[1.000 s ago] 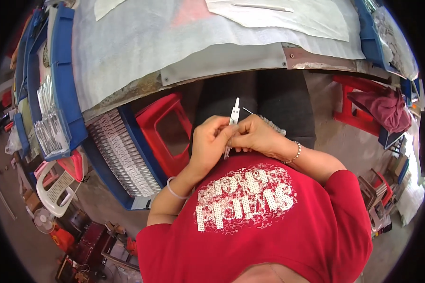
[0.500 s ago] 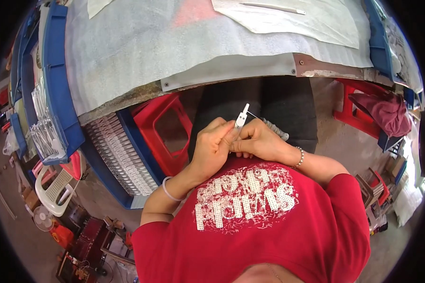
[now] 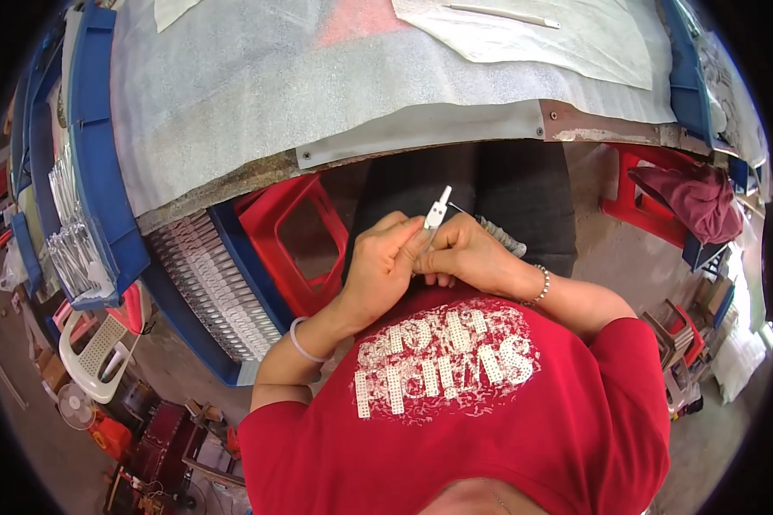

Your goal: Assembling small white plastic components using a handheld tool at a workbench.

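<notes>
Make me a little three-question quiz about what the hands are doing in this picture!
1. True or false: both hands hold one small white part.
2. Which colour is the stool beside the left knee? A green B red C yellow
3. Fill in: the left wrist wears a white ____.

Key: 1 true; 2 B; 3 band.

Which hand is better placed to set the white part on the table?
Probably the left hand: its fingers pinch the white part from below, while the right hand grips lower down, near the thin wire.
</notes>
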`<action>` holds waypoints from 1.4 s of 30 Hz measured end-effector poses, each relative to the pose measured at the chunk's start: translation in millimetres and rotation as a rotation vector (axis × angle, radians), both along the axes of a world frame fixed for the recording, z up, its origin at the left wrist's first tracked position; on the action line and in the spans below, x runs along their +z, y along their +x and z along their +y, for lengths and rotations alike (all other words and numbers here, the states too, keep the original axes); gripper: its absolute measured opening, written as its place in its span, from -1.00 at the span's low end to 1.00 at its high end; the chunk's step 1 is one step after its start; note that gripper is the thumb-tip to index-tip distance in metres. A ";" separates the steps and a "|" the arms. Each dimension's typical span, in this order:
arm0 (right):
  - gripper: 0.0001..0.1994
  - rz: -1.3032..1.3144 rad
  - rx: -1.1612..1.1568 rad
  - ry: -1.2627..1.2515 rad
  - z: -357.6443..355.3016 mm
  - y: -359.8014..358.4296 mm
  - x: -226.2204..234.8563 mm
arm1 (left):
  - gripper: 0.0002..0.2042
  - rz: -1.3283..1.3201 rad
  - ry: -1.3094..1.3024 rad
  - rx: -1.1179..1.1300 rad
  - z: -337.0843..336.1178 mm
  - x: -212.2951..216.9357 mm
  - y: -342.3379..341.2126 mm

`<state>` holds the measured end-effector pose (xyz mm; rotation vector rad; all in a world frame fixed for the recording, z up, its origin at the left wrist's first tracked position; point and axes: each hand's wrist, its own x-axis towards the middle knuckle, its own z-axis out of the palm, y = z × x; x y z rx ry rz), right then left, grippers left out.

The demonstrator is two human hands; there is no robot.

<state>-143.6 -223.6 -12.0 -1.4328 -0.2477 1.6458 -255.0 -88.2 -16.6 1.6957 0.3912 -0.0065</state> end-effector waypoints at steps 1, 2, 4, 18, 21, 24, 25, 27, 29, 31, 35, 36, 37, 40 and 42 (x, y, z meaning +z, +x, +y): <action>-0.78 0.016 -0.027 0.005 3.4 -0.2 2.0 | -0.86 -0.002 -0.001 0.001 2.7 2.3 -0.5; -0.77 0.031 -0.054 0.010 5.6 -0.3 4.1 | -0.86 0.007 -0.019 -0.014 4.9 4.4 -1.2; -0.77 0.005 -0.025 0.008 5.5 -1.3 8.0 | -0.86 0.000 -0.038 -0.029 6.4 11.0 -0.8; -0.77 0.045 0.030 0.001 7.6 -7.5 14.7 | -0.89 0.006 -0.024 -0.080 13.8 17.2 -12.5; -0.77 0.039 0.043 -0.014 6.7 -7.3 12.3 | -0.89 0.008 -0.026 -0.087 13.3 14.2 -12.8; -0.76 0.041 0.049 -0.028 5.8 -9.8 17.0 | -0.89 0.022 -0.029 -0.096 13.3 17.1 -16.6; -0.76 0.040 0.046 -0.030 6.1 -8.8 18.6 | -0.89 0.024 -0.033 -0.101 13.9 17.3 -16.2; -0.76 0.048 0.058 -0.045 6.6 -7.2 20.9 | -0.88 0.028 -0.038 -0.106 14.7 18.6 -14.7; -0.76 0.052 0.060 -0.047 5.9 -6.8 20.8 | -0.88 0.029 -0.042 -0.110 15.0 19.6 -14.0; -0.76 0.058 0.064 -0.048 6.0 -5.8 20.6 | -0.87 0.031 -0.045 -0.102 15.3 19.6 -14.2; -0.80 0.090 0.053 -0.048 8.6 -1.8 22.5 | -0.75 0.198 -0.398 -0.195 26.8 10.4 -9.7; -0.82 0.142 0.027 -0.056 9.2 -0.4 23.8 | -0.69 0.345 -0.745 -0.204 32.8 9.4 -4.2; -0.83 0.226 -0.028 -0.029 8.6 -3.9 21.2 | -0.55 0.434 -0.988 -0.281 40.1 -11.7 -9.1; -0.85 0.354 -0.149 0.025 10.7 1.5 10.8 | -0.41 0.263 -1.365 -0.203 35.4 -18.5 4.0; -0.83 0.325 -0.131 0.069 7.1 8.5 4.3 | -0.45 0.145 -1.405 -0.224 32.2 -25.0 8.8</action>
